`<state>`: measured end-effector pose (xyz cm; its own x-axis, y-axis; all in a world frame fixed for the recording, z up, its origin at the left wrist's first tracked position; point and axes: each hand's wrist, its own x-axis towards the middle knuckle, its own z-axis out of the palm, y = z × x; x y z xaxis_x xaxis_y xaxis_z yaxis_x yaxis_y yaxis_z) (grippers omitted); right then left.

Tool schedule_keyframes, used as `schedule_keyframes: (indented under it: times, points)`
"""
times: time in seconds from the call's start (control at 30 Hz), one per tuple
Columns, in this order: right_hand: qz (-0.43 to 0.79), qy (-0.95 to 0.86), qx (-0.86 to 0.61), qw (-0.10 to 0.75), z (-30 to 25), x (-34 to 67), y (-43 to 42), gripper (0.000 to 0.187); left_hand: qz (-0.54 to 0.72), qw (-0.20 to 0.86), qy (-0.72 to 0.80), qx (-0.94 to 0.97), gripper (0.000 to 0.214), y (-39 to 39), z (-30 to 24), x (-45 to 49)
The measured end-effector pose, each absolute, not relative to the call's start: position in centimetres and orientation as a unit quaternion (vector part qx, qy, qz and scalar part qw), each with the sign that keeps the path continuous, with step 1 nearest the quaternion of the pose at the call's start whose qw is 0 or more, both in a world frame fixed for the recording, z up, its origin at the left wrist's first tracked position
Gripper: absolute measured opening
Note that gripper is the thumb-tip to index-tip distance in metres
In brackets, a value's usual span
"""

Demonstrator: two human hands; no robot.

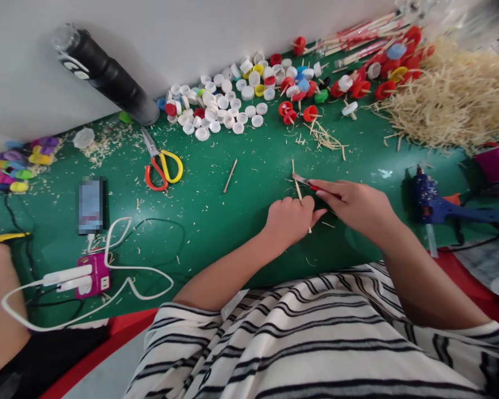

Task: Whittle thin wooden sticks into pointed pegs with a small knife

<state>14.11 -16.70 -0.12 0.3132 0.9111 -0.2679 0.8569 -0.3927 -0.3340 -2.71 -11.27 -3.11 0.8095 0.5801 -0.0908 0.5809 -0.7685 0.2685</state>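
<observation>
My left hand (289, 220) is closed around a thin wooden stick (298, 187), whose upper end sticks out past the fingers and whose lower end shows below them. In my right hand (353, 208) is a small knife (301, 178) with a red handle, its blade lying against the stick near the top. Pale wood shavings (326, 138) lie on the green table (216, 221) beyond my hands. A nail (230, 175) rests to the left of them.
Scissors (162, 169) lie left of the nail. Bottle caps (222, 100) and capped sticks (357, 86) line the back, beside a shavings heap (444, 105). A glue gun (438, 197) is at right; a phone (90, 206), power strip (93, 274) and another person's arm (2, 299) are at left.
</observation>
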Motion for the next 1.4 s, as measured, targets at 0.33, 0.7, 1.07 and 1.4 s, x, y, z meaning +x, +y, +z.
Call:
schedule_keyframes:
  times: [0.33,0.7,1.07,1.4]
  points:
    - [0.158,-0.570,-0.805,0.033,0.0,13.7,-16.4,0.046,-0.029,0.136,0.302,0.943,0.049,-11.3,-2.5,-2.6]
    - [0.142,-0.564,-0.813,0.032,-0.5,13.3,-15.7,0.045,-0.024,0.134,0.298,0.945,0.043,-11.2,-2.8,-2.5]
    - [0.123,-0.570,-0.811,0.039,-1.1,13.2,-14.9,0.045,-0.031,0.134,0.297,0.945,0.042,-10.9,-2.9,-2.3]
    - [0.094,-0.585,-0.804,0.047,-1.3,13.1,-14.7,0.046,-0.026,0.129,0.301,0.944,0.042,-11.1,-2.6,-2.3]
